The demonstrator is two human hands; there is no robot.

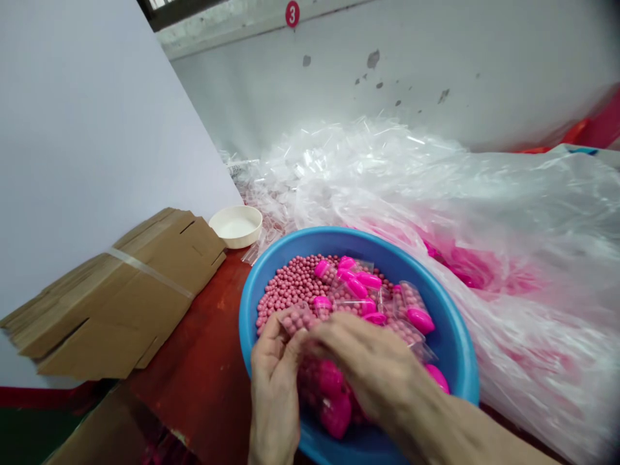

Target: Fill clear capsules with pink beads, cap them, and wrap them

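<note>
A heap of clear plastic film spreads across the back of your red bench, with flattened cardboard cartons strapped together at its left and a small white bowl beside them. The blue plastic basin sits directly below your hands, probably so that its raised rim keeps everything gathered within reach. Inside lie loose pink beads and clear bags holding beads and pink capsule-shaped pieces. Over the basin, your left hand and right hand meet at a small clear bag of beads. Your fingers pinch it from both sides, apparently to keep its mouth together.
</note>
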